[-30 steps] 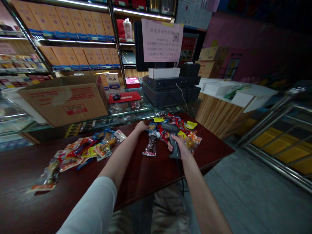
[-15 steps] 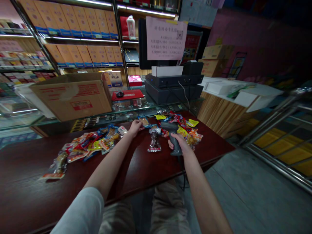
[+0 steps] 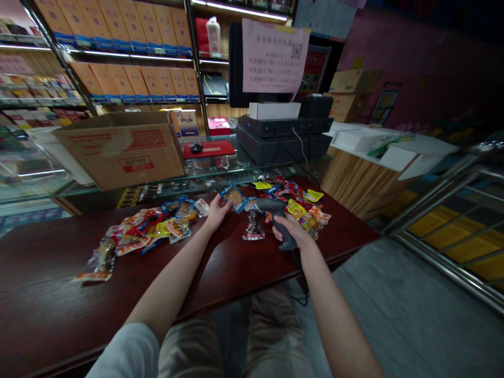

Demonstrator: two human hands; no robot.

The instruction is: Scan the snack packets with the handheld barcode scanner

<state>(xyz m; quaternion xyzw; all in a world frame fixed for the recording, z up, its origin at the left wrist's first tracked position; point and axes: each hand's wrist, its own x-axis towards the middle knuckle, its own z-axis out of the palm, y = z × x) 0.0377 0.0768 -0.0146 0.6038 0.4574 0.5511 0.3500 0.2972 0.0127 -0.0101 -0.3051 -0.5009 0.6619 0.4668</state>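
Pink sign (image 3: 274, 58) on the monitor (image 3: 236, 68) reads 游乐场办卡充值, 200元, 500元

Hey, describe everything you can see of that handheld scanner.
The handheld scanner is dark grey, apparently plastic, with an elongated head on a slanting handle. The right hand grips the handle, the fingers hiding part of it. The head points leftward, near a blue-edged packet, over the dark red table. A dark cord hangs below the handle. Any lit beam cannot be made out.
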